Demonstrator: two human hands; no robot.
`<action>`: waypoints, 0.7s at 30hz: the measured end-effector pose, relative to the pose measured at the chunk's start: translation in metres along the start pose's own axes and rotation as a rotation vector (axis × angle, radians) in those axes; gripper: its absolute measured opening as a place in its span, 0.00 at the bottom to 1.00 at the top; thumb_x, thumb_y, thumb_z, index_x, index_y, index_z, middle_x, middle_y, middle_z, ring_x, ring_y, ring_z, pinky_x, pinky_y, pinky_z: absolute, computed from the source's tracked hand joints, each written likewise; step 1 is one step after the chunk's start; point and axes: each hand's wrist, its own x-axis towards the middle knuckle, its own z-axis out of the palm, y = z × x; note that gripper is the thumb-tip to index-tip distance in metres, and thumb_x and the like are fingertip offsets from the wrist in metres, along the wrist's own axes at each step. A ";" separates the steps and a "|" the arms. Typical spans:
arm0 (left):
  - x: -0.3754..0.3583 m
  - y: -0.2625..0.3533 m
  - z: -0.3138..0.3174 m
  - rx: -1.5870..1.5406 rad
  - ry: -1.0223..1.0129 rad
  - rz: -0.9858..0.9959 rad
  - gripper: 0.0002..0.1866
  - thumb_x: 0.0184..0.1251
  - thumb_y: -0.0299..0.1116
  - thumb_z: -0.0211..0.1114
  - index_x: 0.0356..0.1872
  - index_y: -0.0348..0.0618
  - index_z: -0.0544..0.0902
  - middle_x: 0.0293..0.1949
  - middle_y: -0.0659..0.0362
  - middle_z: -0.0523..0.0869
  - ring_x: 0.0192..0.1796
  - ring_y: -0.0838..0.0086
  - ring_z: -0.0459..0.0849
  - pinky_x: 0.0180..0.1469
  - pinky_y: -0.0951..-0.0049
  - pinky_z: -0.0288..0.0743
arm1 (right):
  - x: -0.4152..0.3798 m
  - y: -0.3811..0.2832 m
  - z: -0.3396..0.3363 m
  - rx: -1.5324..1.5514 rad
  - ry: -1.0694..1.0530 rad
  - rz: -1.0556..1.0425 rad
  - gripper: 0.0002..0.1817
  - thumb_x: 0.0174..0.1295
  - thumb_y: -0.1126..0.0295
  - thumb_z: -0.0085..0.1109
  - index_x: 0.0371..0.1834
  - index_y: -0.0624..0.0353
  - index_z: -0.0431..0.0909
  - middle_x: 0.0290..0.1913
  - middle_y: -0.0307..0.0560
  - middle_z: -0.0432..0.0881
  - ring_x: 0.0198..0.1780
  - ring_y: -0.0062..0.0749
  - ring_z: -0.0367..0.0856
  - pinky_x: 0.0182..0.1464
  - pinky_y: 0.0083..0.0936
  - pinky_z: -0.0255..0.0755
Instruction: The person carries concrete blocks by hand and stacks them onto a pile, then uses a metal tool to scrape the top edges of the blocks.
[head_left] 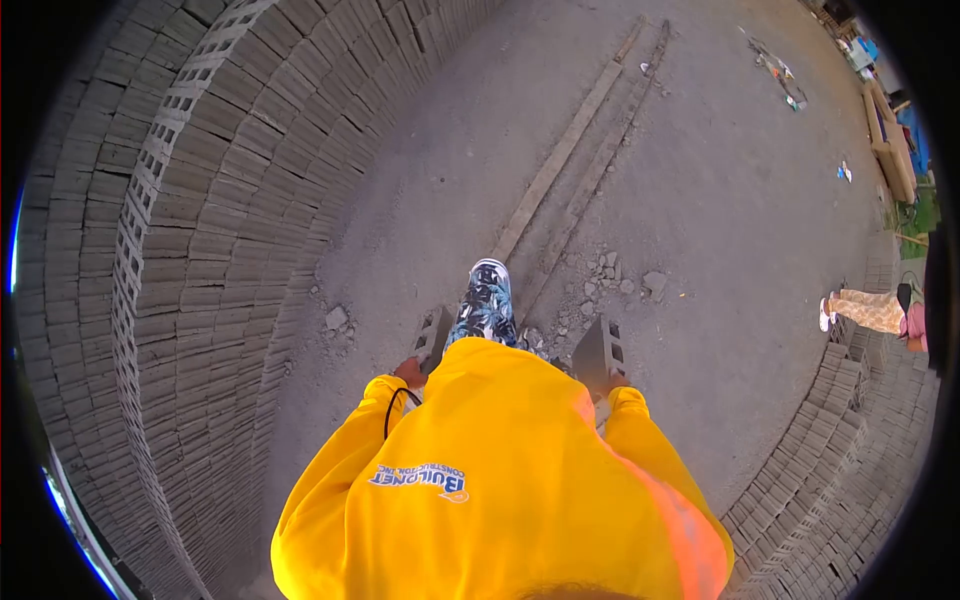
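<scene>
I carry a grey hollow concrete block at each side of my body. My left hand (410,373) is closed on the near end of one concrete block (432,333), beside my patterned trouser leg. On the other side, my right hand (617,381) grips a second concrete block (594,352), whose cored face points outward. My body and yellow sleeves cover part of both blocks, and most of the fingers are hidden.
A tall wall of stacked concrete blocks (250,170) rises on the left. Lower block stacks (810,440) stand on the right, near another person (868,310). Ahead, two long strips (560,155) lie on the dusty ground, with broken rubble (600,275) close by.
</scene>
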 end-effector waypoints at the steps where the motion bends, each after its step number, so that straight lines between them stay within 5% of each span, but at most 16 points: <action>1: 0.019 0.015 -0.011 0.008 -0.004 -0.003 0.45 0.47 0.54 0.72 0.69 0.50 0.68 0.62 0.46 0.76 0.63 0.54 0.76 0.67 0.54 0.64 | 0.014 -0.017 -0.016 -0.072 0.011 0.026 0.48 0.48 0.55 0.69 0.74 0.55 0.57 0.66 0.57 0.72 0.70 0.52 0.67 0.74 0.37 0.51; 15: 0.372 0.217 -0.299 0.188 -0.196 -0.124 0.45 0.47 0.53 0.72 0.69 0.51 0.68 0.61 0.47 0.78 0.63 0.54 0.77 0.67 0.53 0.64 | 0.221 -0.303 -0.335 -0.229 -0.111 0.135 0.51 0.47 0.49 0.67 0.76 0.49 0.54 0.67 0.57 0.70 0.69 0.52 0.68 0.72 0.41 0.56; 21: 0.407 0.371 -0.493 0.224 -0.024 -0.003 0.45 0.49 0.49 0.72 0.71 0.51 0.64 0.59 0.47 0.80 0.63 0.52 0.76 0.69 0.52 0.60 | 0.316 -0.401 -0.431 -0.174 -0.138 0.103 0.50 0.49 0.46 0.65 0.75 0.48 0.54 0.66 0.58 0.72 0.67 0.52 0.69 0.71 0.42 0.59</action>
